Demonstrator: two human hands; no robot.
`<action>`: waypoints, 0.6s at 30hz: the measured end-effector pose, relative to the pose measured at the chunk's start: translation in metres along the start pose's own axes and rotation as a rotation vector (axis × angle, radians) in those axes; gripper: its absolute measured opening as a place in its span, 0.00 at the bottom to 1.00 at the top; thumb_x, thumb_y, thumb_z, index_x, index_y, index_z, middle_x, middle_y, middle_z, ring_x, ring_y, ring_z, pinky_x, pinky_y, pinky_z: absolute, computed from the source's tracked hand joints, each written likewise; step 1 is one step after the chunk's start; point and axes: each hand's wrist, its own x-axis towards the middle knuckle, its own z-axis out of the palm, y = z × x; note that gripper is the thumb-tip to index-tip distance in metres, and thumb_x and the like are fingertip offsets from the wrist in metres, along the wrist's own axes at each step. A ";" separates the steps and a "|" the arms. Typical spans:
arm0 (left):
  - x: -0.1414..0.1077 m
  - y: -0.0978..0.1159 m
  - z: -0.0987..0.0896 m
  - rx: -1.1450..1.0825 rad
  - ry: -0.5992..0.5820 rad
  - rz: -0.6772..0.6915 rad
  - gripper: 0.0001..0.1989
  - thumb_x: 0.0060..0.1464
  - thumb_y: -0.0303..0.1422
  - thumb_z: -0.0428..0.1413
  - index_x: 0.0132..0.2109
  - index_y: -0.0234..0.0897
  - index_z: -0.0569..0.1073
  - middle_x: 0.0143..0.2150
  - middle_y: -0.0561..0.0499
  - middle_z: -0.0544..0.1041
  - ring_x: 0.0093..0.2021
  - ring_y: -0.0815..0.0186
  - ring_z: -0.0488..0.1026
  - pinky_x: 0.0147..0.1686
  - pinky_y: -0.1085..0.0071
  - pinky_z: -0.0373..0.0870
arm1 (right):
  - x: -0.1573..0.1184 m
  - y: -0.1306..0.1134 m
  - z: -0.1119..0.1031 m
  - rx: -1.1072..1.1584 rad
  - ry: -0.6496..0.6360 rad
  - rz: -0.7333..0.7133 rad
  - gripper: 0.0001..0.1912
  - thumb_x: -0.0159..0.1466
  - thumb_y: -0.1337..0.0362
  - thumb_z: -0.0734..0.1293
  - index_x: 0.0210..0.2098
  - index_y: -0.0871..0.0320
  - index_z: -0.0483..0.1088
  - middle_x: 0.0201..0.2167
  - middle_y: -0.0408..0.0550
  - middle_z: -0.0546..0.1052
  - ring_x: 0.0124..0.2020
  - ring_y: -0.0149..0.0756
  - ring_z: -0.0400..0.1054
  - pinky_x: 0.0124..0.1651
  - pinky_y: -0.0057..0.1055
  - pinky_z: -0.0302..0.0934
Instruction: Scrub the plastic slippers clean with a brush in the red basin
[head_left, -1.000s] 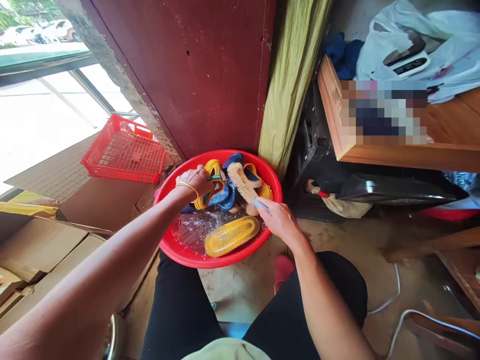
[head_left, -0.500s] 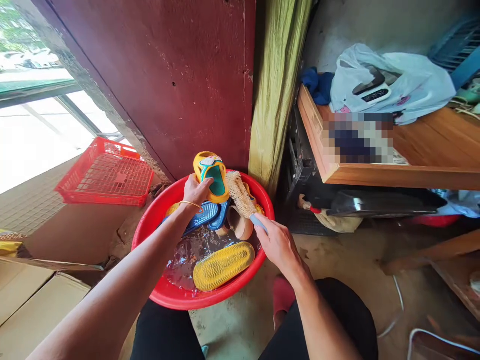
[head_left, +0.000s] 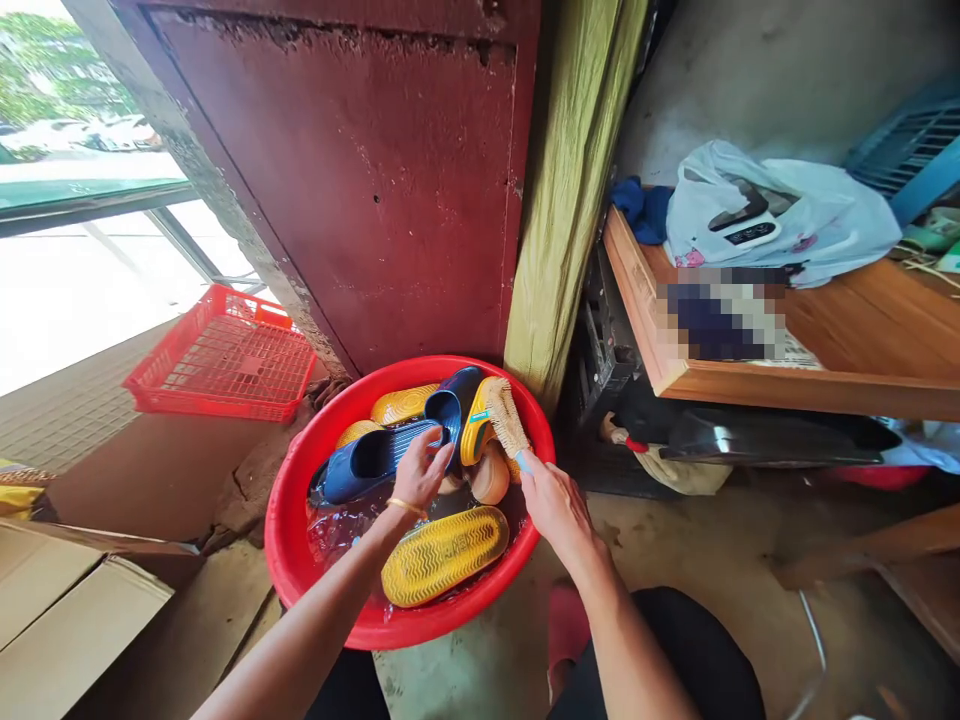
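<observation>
My right hand [head_left: 555,500] is closed round the blue handle of a scrub brush [head_left: 507,418], its pale bristles over the right side of the basin. Over the blue slippers [head_left: 371,455], my left hand [head_left: 424,462] hangs with fingers apart and nothing in it. Beside the bristles a yellow-and-teal slipper [head_left: 474,425] stands on its side, partly covered by the brush. Below it is a beige shoe [head_left: 490,474]. A yellow slipper [head_left: 444,556] lies sole up in the water, nearest me. All are in a red basin [head_left: 279,520]; more yellow footwear [head_left: 405,403] rests at its far side.
A red plastic crate [head_left: 225,355] and cardboard boxes [head_left: 82,620] are on the left. Behind the basin stands a dark red panel [head_left: 360,200] beside a yellowish post [head_left: 559,220]. On the right, a wooden tray [head_left: 847,310] bears a white plastic bag [head_left: 787,215].
My left hand has let go of the yellow-and-teal slipper, which now stands among the others at the right. That hand has come lower and nearer. My right hand still holds the brush.
</observation>
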 end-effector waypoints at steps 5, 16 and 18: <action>-0.032 -0.039 -0.055 -0.410 0.004 -0.797 0.21 0.55 0.49 0.59 0.39 0.33 0.76 0.34 0.40 0.80 0.27 0.64 0.76 0.23 0.70 0.73 | 0.002 -0.011 -0.006 0.065 0.078 -0.044 0.25 0.73 0.62 0.54 0.67 0.56 0.63 0.45 0.56 0.80 0.44 0.41 0.75 0.49 0.34 0.67; 0.009 -0.041 -0.028 -0.619 0.410 -0.923 0.14 0.54 0.39 0.61 0.45 0.39 0.72 0.34 0.50 0.78 0.28 0.66 0.75 0.27 0.71 0.71 | -0.022 -0.040 0.011 -0.132 -0.249 -0.207 0.19 0.71 0.63 0.57 0.57 0.51 0.70 0.42 0.51 0.79 0.44 0.43 0.75 0.45 0.33 0.64; 0.011 -0.037 -0.030 -0.618 0.422 -0.933 0.11 0.53 0.33 0.60 0.44 0.37 0.71 0.32 0.50 0.76 0.26 0.65 0.74 0.27 0.69 0.72 | -0.021 -0.037 0.014 -0.153 -0.271 -0.202 0.18 0.71 0.64 0.57 0.57 0.52 0.70 0.43 0.52 0.79 0.45 0.43 0.75 0.47 0.34 0.63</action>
